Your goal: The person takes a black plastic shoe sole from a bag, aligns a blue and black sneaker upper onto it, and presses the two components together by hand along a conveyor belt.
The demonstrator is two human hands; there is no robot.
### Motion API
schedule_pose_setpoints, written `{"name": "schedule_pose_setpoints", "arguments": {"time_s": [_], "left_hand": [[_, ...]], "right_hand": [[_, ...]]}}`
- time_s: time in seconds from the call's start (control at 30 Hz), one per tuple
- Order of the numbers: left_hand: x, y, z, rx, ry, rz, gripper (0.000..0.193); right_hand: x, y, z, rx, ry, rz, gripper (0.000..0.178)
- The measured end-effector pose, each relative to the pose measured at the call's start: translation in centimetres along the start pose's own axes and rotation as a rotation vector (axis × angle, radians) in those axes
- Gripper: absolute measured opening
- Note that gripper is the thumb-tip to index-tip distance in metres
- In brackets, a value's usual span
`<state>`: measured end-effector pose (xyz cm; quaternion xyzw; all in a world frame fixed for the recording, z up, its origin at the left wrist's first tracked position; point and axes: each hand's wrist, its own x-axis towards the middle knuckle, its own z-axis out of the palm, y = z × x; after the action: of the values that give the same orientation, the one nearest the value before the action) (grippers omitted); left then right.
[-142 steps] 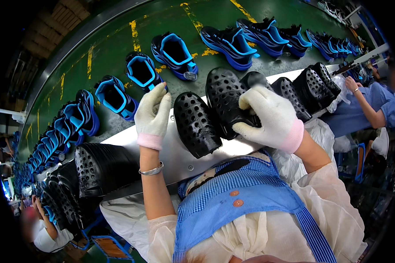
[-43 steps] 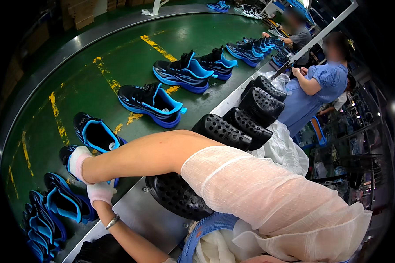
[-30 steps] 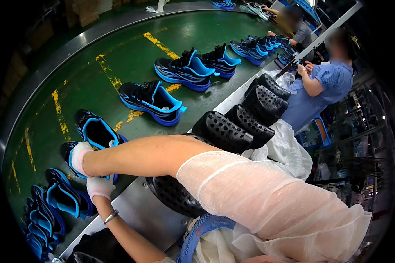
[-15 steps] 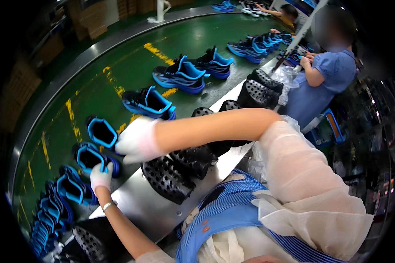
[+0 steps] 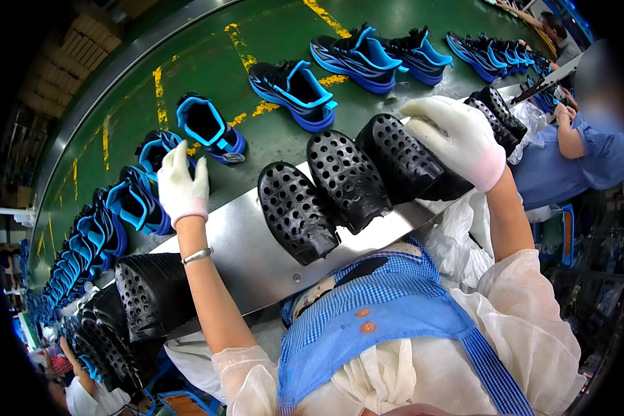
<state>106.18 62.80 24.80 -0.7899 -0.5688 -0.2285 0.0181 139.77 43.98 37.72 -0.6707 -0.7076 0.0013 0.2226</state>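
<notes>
My left hand (image 5: 182,182), in a white glove, is held over the heel side of a black-and-blue sports shoe (image 5: 157,150). Its thumb stands apart from the fingers; whether the fingertips touch the shoe is hard to see. My gloved right hand (image 5: 459,139) hovers with spread, bent fingers at a black, toe-shaped piece full of holes (image 5: 400,154). I see nothing held in it. Two similar perforated pieces, one in the middle (image 5: 347,177) and one to its left (image 5: 295,211), lie along the metal ledge (image 5: 239,256). Another sports shoe (image 5: 204,125) stands between my hands.
More shoes (image 5: 291,93) stand on the green surface (image 5: 208,48) with yellow marks, and a dense row (image 5: 83,239) runs down the left. Stacked black perforated pieces (image 5: 142,298) lie lower left. A co-worker in blue (image 5: 555,163) is at the right, near clear plastic wrap (image 5: 464,232).
My right hand has swung from the shoes on the left over to the black pieces on the right. My left hand has let go of a shoe's collar. The view has turned.
</notes>
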Motion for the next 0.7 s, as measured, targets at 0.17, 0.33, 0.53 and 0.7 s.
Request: {"name": "schedule_pose_setpoints", "arguments": {"time_s": [0.17, 0.33, 0.53, 0.7], "left_hand": [[1.6, 0.8, 3.7, -0.289, -0.145, 0.089, 0.049], [2.2, 0.4, 6.2, -0.292, -0.126, 0.071, 0.033], [0.9, 3.6, 5.6, -0.364, -0.285, 0.108, 0.021], [-0.4, 3.3, 4.5, -0.429, -0.259, 0.107, 0.024]], "right_hand": [[-1.8, 1.7, -1.4, -0.073, 0.006, 0.066, 0.020], [-3.4, 1.7, -1.9, 0.019, -0.136, 0.115, 0.021], [-3.1, -1.8, 0.9, 0.223, -0.244, -0.124, 0.047], [-3.0, -2.4, 2.7, 0.162, -0.202, -0.205, 0.046]]}}
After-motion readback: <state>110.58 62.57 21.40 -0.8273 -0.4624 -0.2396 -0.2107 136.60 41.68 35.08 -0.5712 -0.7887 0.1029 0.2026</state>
